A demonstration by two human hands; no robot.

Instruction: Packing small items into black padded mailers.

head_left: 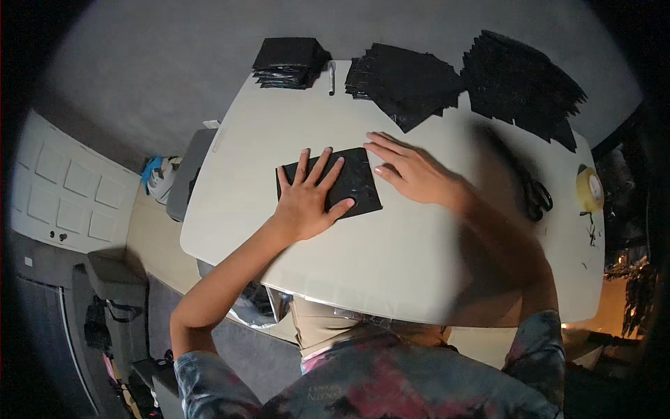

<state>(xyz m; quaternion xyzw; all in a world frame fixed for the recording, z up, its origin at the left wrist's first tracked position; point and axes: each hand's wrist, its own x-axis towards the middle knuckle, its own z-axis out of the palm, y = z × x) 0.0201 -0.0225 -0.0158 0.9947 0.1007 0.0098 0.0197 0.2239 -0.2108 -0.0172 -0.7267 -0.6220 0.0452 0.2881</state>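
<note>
A flat, dark rectangular piece point(361, 180), with the creases and sheen of black plastic or fabric, lies on the white table point(361, 267) in front of me. My left hand point(309, 196) rests palm down on it with the fingers spread, covering much of its left half. Just past its right edge is my right hand point(413, 167), fingers extended and thumb apart, with nothing in it. The fingertips of that hand are close to the upper right corner; whether they touch it is hard to tell.
Along the far edge stand a neat black stack point(288, 60), a marker pen point(331, 78) and two fanned piles of black pieces, one in the middle point(405, 78) and one at right point(518, 78). Black-handled scissors point(536, 196) and a tape roll point(590, 188) lie at the right.
</note>
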